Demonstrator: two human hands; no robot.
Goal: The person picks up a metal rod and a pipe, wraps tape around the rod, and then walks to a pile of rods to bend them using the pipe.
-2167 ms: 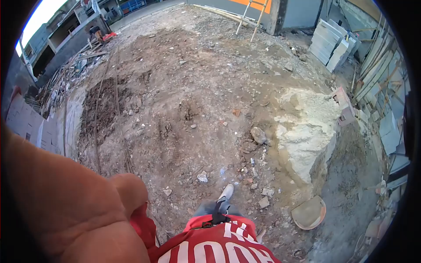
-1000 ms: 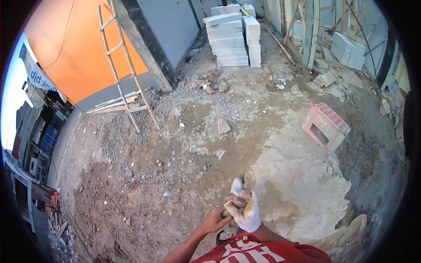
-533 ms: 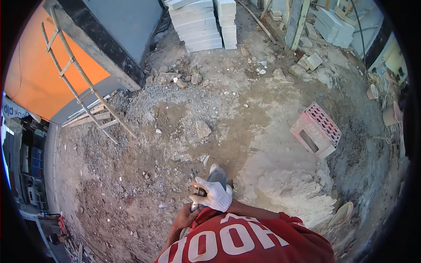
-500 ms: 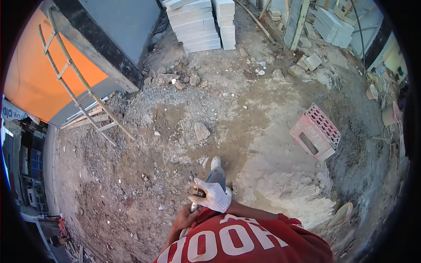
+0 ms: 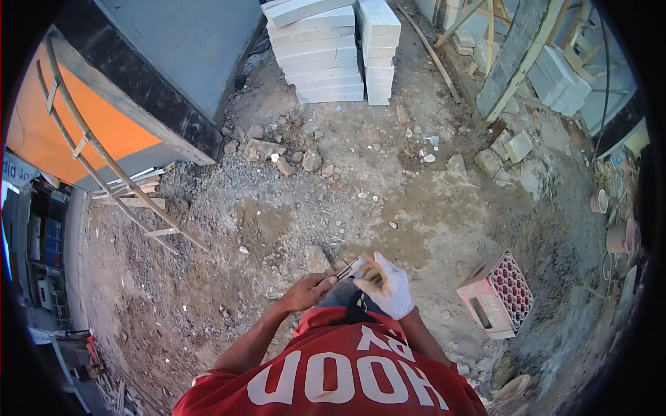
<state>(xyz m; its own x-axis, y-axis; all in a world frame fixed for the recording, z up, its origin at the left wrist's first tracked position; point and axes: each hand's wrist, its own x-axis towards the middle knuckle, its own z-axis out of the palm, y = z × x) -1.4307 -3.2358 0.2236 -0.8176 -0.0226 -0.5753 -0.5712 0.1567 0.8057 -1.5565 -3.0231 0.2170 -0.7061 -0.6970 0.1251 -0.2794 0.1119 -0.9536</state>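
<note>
Near the lower middle of the head view, my bare left hand [image 5: 307, 291] is closed around one end of a small, thin metal tool [image 5: 345, 271] that points up and to the right. My right hand [image 5: 387, 284], in a white work glove, is at the tool's far end, with thumb and fingers bent around it. Whether the gloved fingers touch the tool is hard to tell. Below both hands shows a red shirt [image 5: 326, 374] with white letters.
White blocks [image 5: 319, 66] are stacked at the top middle. A red crate [image 5: 496, 295] stands at the right, a bamboo ladder [image 5: 104, 152] leans at the left, and loose stones [image 5: 263, 149] lie before the blocks. Buckets [image 5: 617, 237] are at the far right.
Both hands have moved up and away from the body and are further apart. The thin tool now shows between them. The view has shifted, with the blocks lower and larger.
</note>
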